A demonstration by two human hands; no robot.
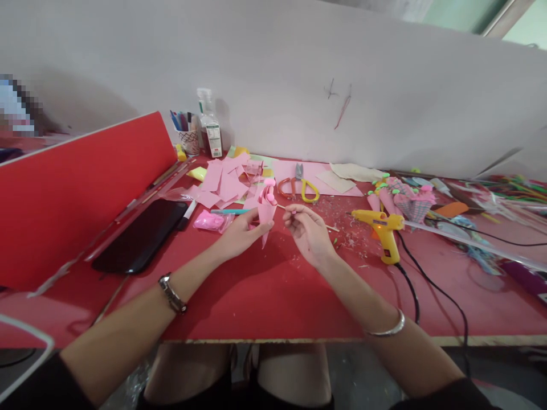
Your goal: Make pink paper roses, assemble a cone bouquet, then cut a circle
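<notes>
Between the fingers of my left hand is a small pink paper cone, its tip pointing down. Bright pink soft lumps show at the cone's mouth. My right hand pinches a thin wooden stick, whose near end reaches to the cone's upper right side; whether it touches cannot be made out. A packet of bright pink clay-like material lies left of my left hand. Right of my right hand, a yellow glue gun rests on the red table.
Pink paper scraps and scissors lie behind my hands. A black phone-like slab and a red board are at left. A pen cup and bottle stand by the wall. Finished-looking cones and the black cord are at right.
</notes>
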